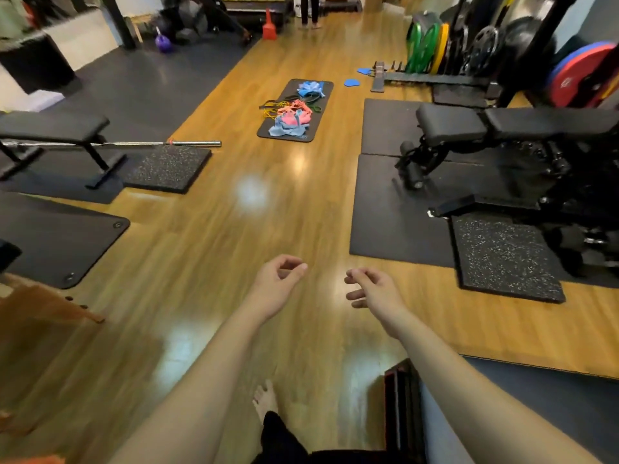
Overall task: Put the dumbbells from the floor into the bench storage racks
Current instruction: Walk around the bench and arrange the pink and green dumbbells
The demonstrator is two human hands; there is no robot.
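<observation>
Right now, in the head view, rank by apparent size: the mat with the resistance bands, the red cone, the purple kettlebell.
1. Mat with the resistance bands, clearly largest.
2. Red cone and purple kettlebell: look alike, both far and blurred, so unranked.

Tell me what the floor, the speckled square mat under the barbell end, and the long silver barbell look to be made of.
Floor: wood or wood-look laminate, glossy; plank grain and bright light reflections show.
Speckled square mat: probably dense rubber, matte black with pale flecks and a thick edge.
Long silver barbell: metal, likely steel with a chrome-like finish; it gleams along its length.
</observation>
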